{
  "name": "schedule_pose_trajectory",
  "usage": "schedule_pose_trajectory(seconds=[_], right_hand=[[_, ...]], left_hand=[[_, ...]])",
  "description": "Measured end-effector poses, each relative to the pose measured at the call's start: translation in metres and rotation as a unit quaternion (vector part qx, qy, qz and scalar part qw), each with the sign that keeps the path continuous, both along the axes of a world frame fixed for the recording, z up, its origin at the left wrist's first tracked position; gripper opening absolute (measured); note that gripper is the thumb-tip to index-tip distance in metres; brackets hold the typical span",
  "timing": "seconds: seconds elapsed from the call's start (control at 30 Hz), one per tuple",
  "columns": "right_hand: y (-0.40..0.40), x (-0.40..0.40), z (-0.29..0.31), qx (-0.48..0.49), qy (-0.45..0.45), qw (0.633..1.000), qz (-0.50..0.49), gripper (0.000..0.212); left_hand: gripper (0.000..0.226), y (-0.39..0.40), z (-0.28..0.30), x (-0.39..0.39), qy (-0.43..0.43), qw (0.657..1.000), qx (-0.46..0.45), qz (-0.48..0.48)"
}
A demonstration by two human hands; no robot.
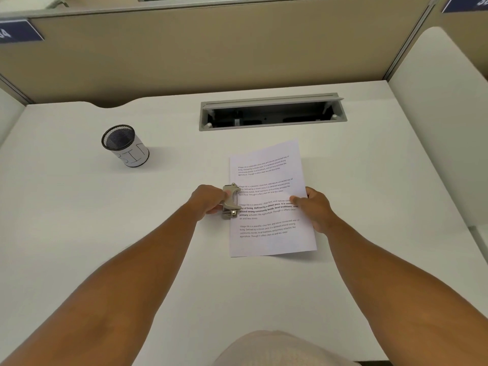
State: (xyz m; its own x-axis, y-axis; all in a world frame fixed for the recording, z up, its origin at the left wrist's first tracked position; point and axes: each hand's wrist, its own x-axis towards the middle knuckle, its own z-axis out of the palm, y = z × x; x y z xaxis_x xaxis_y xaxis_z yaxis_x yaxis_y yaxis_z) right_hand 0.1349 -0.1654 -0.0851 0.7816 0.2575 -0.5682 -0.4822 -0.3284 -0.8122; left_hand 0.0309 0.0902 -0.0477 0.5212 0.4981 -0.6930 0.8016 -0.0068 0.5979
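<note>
A printed sheet of white paper (269, 180) lies on the white desk (158, 247), a little right of centre. A grey metal hole punch (231, 200) sits over the middle of the sheet's left edge. My left hand (208, 199) grips the punch from the left, fingers curled round it. My right hand (314, 207) pinches the sheet's right edge, thumb on top of the paper.
A black mesh cup (124, 145) wrapped in a white label reading "BIN" stands at the far left. An open grey cable tray (272, 113) is set into the desk behind the paper. Beige partition walls (211, 48) enclose the back and sides.
</note>
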Motion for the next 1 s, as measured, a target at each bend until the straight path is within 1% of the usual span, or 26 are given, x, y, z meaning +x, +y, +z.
schedule_pose_trajectory(seconds=[0.2, 0.4, 0.47, 0.57, 0.7, 0.83, 0.9, 1.0], right_hand=[[-0.001, 0.000, 0.001, -0.014, -0.001, 1.000, 0.007, 0.021], [0.000, 0.000, 0.001, -0.040, -0.005, 0.999, 0.023, 0.026], [0.002, -0.001, 0.002, -0.046, -0.006, 0.998, 0.029, 0.028], [0.004, -0.003, 0.002, -0.046, -0.005, 0.999, 0.025, 0.026], [0.005, -0.003, 0.003, -0.061, -0.009, 0.998, 0.029, 0.032], [0.005, -0.004, 0.005, -0.069, -0.015, 0.997, 0.036, 0.034], [0.005, -0.004, 0.005, -0.071, -0.015, 0.997, 0.035, 0.035], [0.006, -0.004, 0.005, -0.076, -0.014, 0.996, 0.033, 0.037]], left_hand=[[0.037, 0.002, -0.004, 0.001, -0.008, 1.000, -0.010, 0.010], [0.037, 0.003, -0.009, 0.002, -0.022, 0.999, -0.011, 0.031], [0.033, 0.002, -0.010, 0.002, -0.031, 0.999, -0.001, 0.034], [0.015, 0.001, -0.013, 0.000, -0.040, 0.999, 0.012, 0.035], [0.021, 0.002, -0.020, -0.001, -0.041, 0.998, 0.038, 0.038], [0.017, 0.001, -0.023, -0.002, -0.047, 0.997, 0.040, 0.042], [0.021, 0.001, -0.022, -0.002, -0.048, 0.997, 0.038, 0.046], [0.018, 0.001, -0.023, -0.001, -0.049, 0.997, 0.043, 0.046]])
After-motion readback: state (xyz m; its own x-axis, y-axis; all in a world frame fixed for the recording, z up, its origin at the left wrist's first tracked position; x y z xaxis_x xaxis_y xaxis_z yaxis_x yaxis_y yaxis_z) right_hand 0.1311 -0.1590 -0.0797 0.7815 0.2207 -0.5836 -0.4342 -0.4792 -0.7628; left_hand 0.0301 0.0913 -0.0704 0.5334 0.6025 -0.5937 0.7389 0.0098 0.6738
